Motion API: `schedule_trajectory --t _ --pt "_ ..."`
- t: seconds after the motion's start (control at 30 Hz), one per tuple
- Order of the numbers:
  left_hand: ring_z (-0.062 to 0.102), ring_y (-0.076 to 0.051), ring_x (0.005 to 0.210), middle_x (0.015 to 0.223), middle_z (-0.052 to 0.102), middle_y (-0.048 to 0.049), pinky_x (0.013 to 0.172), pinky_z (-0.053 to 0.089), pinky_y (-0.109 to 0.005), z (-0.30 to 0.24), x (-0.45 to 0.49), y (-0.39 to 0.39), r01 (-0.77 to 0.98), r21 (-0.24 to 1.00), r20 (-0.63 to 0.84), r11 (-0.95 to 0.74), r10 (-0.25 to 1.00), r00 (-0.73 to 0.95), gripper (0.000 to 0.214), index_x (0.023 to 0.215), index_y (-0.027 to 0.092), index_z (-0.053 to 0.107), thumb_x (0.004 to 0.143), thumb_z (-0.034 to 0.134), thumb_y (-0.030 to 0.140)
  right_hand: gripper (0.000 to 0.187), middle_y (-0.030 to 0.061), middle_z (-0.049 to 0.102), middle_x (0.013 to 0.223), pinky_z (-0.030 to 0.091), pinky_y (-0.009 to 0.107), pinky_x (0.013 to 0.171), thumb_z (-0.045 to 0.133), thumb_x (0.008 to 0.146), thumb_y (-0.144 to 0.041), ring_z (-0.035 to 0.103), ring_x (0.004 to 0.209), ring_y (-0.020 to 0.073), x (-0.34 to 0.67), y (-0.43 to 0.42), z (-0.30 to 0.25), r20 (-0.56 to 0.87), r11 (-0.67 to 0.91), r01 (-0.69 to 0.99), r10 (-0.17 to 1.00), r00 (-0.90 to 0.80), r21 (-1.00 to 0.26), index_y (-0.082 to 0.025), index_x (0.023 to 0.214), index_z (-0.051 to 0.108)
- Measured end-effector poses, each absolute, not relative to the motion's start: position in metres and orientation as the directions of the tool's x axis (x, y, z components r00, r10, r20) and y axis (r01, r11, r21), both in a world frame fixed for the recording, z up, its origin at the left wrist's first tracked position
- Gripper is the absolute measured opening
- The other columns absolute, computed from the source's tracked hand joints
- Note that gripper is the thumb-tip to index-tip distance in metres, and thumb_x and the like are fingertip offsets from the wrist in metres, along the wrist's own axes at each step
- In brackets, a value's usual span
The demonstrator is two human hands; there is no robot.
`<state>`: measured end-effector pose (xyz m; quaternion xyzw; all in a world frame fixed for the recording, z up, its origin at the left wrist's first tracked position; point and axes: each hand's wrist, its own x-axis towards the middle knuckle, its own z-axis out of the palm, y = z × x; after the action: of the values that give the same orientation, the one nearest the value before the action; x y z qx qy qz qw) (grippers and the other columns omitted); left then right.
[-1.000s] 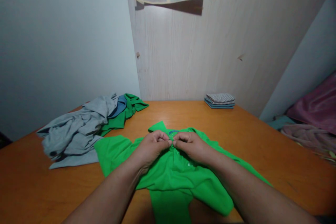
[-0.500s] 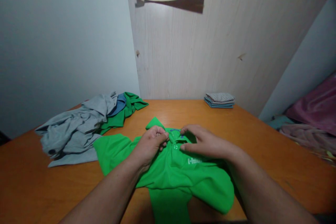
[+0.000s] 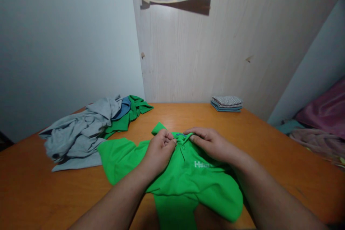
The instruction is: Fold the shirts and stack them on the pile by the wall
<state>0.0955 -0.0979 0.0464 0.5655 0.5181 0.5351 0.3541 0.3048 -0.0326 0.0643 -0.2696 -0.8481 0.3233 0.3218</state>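
Green shirt (image 3: 176,179) between pinched fingers (image 3: 163,137)

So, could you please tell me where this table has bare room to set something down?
The table is bare right of the right forearm, between the clothes pile and folded stack at the back, and at front left, before the pile. Crowded: the centre, where the left hand and right hand hold the green shirt.
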Motion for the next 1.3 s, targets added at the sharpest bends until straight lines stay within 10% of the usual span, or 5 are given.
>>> schedule_trajectory --t 0.2,0.47,0.87,1.3 --pt "0.046 -0.010 0.059 0.065 0.050 0.0063 0.054 0.034 -0.022 0.043 0.099 -0.096 0.206 0.942 0.284 -0.263 0.956 -0.078 0.012 0.078 0.020 0.054 0.082 0.063 0.025 0.031 0.0057 0.073 0.121 0.050 0.039 0.098 0.050 0.102 -0.032 0.067 0.110 0.0216 0.293 -0.053 0.069 0.411 0.746 0.166 0.522 -0.747 -0.645 -0.028 0.126 0.069" --pt "0.044 -0.010 0.061 0.066 0.049 0.0058 0.055 0.034 -0.022 0.046 0.097 -0.099 0.170 0.954 0.246 -0.249 0.969 0.039 0.008 0.080 0.019 0.055 0.081 0.062 0.023 0.009 0.0021 0.068 0.093 0.044 0.031 0.076 0.055 0.096 -0.027 0.061 0.085 0.0192 0.283 -0.060 0.066 0.352 0.676 0.396 0.692 -0.630 -0.621 -0.022 0.102 0.060" --pt "0.048 -0.012 0.067 0.073 0.054 0.0030 0.061 0.037 -0.024 0.052 0.092 -0.101 0.192 0.949 0.235 -0.249 0.968 0.092 0.010 0.084 0.019 0.059 0.081 0.061 0.028 0.008 -0.0022 0.059 0.080 0.040 0.027 0.067 0.063 0.085 -0.028 0.053 0.076 0.0151 0.279 -0.051 0.058 0.289 0.476 0.215 0.772 -0.566 -0.853 -0.021 0.088 0.060" --pt "0.044 -0.012 0.063 0.066 0.050 0.0035 0.059 0.033 -0.024 0.055 0.091 -0.101 0.264 0.935 0.235 -0.237 0.971 0.040 0.017 0.073 0.019 0.060 0.079 0.065 0.033 0.004 -0.0030 0.059 0.076 0.037 0.026 0.065 0.060 0.084 -0.022 0.051 0.074 0.0146 0.276 -0.055 0.057 0.295 0.539 0.285 0.749 -0.594 -0.793 -0.021 0.087 0.061"
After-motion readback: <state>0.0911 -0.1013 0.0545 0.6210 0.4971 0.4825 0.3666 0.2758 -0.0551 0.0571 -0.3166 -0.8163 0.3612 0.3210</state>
